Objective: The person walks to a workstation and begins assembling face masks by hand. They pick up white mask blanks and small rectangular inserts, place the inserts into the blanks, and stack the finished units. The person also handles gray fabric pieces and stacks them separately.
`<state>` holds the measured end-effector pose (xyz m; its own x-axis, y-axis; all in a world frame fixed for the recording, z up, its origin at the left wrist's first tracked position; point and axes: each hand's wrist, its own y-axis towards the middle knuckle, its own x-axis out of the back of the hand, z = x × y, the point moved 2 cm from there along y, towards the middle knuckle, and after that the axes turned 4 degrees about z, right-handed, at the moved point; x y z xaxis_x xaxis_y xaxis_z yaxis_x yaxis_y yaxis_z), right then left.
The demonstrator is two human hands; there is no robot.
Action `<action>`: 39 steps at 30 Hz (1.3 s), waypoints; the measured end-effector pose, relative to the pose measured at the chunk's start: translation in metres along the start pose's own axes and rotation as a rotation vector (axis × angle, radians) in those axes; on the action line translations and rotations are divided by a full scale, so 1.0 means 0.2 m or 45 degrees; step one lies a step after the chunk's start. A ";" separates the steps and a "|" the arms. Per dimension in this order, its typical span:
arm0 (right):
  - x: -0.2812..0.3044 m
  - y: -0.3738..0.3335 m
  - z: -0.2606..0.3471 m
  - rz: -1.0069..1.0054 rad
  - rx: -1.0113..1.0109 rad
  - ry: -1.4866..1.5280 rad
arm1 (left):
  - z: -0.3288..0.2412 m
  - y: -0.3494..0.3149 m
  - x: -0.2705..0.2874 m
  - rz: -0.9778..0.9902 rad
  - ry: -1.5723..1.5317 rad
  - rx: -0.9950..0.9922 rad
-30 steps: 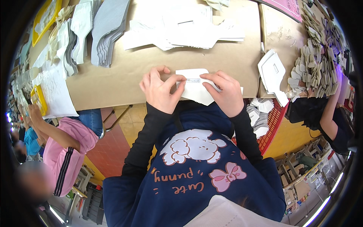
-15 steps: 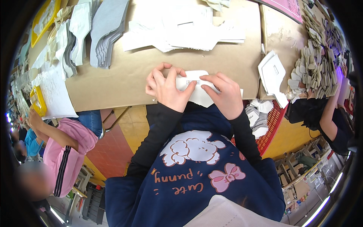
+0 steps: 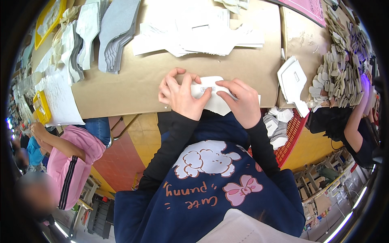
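At the table's near edge lies a white cut-out piece of sheet material with a small rectangular printed label on it. My left hand has its thumb pressed on the label, its fingers curled around the piece's left and upper edge. My right hand grips the right side, thumb and index finger at the right of the label. Beyond both hands is a spread of similar white pieces in overlapping stacks. The undersides of my fingers are hidden.
To the left stand grey stacked pieces, a paper sheet and a yellow tray. At right lie a small white stack and many beige pieces. A red basket sits below the edge. People work on both sides.
Both hands keep nearly the same hold on the white piece. The whole view has shifted very slightly; nothing has been taken up or let go.
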<state>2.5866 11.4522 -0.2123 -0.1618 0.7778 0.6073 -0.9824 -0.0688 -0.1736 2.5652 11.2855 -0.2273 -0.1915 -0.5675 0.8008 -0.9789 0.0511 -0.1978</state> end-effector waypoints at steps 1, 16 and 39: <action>0.00 0.00 0.00 -0.007 -0.009 0.002 | 0.00 0.00 0.00 -0.001 0.003 -0.005; -0.04 0.00 0.02 -0.113 0.005 -0.216 | 0.05 0.00 0.03 0.037 0.024 -0.103; -0.10 0.07 0.08 -0.182 0.213 -0.407 | 0.11 -0.01 0.10 0.103 -0.116 -0.106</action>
<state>2.5749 11.4262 -0.2140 -0.0173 0.5549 0.8317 -0.9945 -0.0951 0.0428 2.5655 11.2556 -0.2238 -0.2661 -0.6311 0.7287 -0.9639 0.1653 -0.2088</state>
